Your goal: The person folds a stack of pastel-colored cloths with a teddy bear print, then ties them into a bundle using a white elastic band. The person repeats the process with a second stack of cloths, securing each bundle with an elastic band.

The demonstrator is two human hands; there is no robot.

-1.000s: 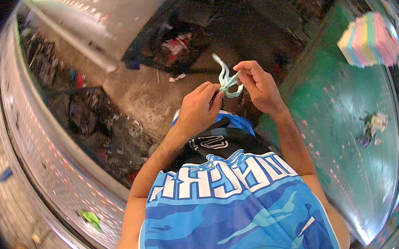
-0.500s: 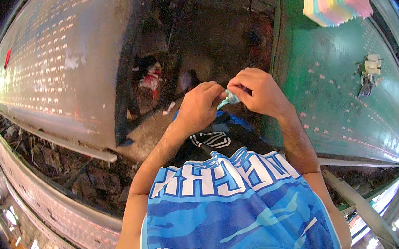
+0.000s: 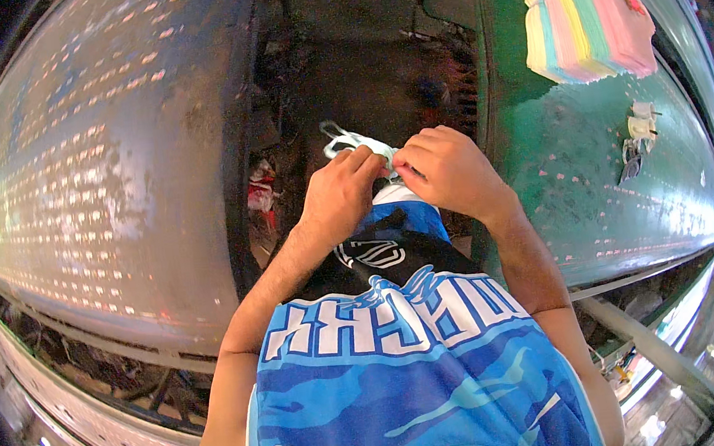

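Observation:
In front of my waist, both hands pinch a pale, thin strip of cord or cloth [image 3: 355,139] whose loose loops stick out away from me. My left hand [image 3: 341,192] has its thumb and fingers pressed together on one side of it. On the other side, my right hand [image 3: 456,173] closes its fingertips on the same strip, almost touching the left. The fingers hide the part between them, so whether it is knotted there cannot be made out.
A green table [image 3: 584,190] stands at my right, bearing a tied stack of pastel cloths [image 3: 584,21] and a small whitish object with dark parts [image 3: 638,137]. On my left is a broad grey, shiny table [image 3: 117,178]. A dark gap with a red-and-white item [image 3: 261,189] lies between.
The strip now shows longer white loops beyond my fingers, where a short twisted piece showed before. My hands stay close together. The view has turned slightly, shifting both tables.

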